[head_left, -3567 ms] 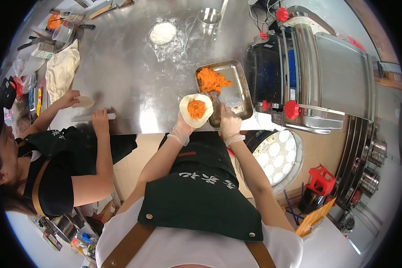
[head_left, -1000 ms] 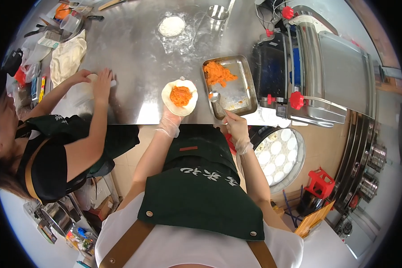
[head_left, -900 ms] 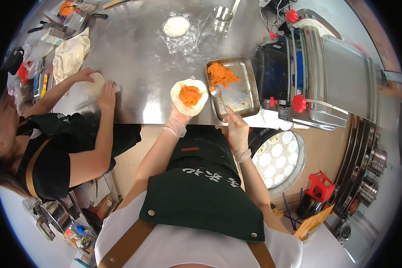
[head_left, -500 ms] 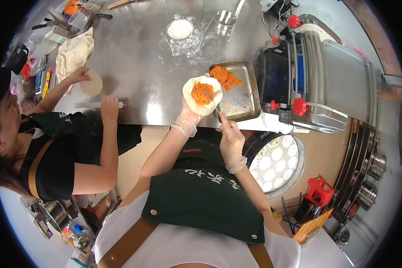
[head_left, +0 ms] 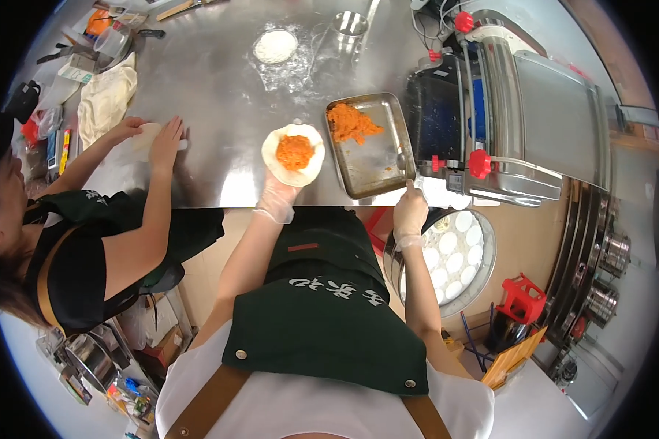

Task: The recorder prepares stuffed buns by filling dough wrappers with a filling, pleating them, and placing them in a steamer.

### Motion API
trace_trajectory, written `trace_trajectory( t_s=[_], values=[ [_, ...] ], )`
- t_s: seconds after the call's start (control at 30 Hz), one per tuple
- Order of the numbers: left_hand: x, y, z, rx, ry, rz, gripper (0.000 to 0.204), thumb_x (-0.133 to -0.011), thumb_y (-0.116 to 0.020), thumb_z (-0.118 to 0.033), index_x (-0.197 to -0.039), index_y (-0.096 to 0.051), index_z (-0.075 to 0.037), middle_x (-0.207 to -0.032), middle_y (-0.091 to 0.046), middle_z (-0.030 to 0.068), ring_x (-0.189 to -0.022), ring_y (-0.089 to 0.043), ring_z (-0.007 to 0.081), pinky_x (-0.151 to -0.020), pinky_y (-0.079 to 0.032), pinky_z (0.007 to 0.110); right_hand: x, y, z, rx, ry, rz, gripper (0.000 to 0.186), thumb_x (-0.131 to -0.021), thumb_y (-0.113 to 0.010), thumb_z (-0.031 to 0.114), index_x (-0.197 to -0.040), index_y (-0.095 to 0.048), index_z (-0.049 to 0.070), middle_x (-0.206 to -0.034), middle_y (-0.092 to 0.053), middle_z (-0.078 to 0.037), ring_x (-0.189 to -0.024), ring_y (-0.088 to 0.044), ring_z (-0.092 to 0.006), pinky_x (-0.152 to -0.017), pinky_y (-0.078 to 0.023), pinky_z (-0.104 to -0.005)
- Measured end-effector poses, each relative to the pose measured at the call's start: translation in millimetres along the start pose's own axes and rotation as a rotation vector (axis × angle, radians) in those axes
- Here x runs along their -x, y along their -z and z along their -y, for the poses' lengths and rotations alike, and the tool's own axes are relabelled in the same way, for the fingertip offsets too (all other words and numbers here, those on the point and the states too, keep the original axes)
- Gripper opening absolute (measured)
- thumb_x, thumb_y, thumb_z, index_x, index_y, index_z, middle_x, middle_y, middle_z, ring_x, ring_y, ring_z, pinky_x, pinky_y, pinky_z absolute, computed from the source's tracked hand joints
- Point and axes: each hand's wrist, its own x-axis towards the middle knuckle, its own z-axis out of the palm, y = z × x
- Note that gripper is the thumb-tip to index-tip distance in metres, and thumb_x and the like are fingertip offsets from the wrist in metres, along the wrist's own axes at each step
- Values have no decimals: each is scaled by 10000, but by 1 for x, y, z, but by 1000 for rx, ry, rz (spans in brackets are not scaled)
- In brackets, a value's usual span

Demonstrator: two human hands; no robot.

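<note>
Left hand (head_left: 280,196), palm up and half cupped, holds a dough round (head_left: 293,154) topped with orange filling (head_left: 295,151) above the steel surface (head_left: 212,88). Right hand (head_left: 410,214) grips a spoon (head_left: 405,164) at the tray (head_left: 366,157) edge

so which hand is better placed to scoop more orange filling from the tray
Probably the right hand: it already holds the spoon over the metal tray, near the orange filling. The left hand is busy cradling the filled dough wrapper.

You face a shiny steel table (head_left: 220,88); a big metal machine (head_left: 520,110) sits at two o'clock.
</note>
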Motion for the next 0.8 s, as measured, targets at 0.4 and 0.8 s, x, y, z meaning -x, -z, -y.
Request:
trace_trajectory(
  t_s=[0.4, 0.8],
  values=[
    [15, 9, 0, -26, -99, -111, 293, -988, -435, -268, -1180, -554, -83, -1120, -640, 164, -1033, -626, 355, -887, -540, 477, 4, -32, 7, -529, -275, 255, 320, -860, -489, 45, -1105, -689, -5, -843, -689, -228, -731, -672, -284, -683, -513, -372],
    [16, 15, -5, -32, -116, -167, 281, -984, -439, -260, -1157, -574, -86, -1086, -652, 150, -990, -639, 332, -871, -544, 455, -28, -69, 31, -278, 348, -97, 411, -826, -559, -7, -1214, -654, 85, -827, -629, -97, -635, -641, -262, -579, -518, -409]
  ],
)
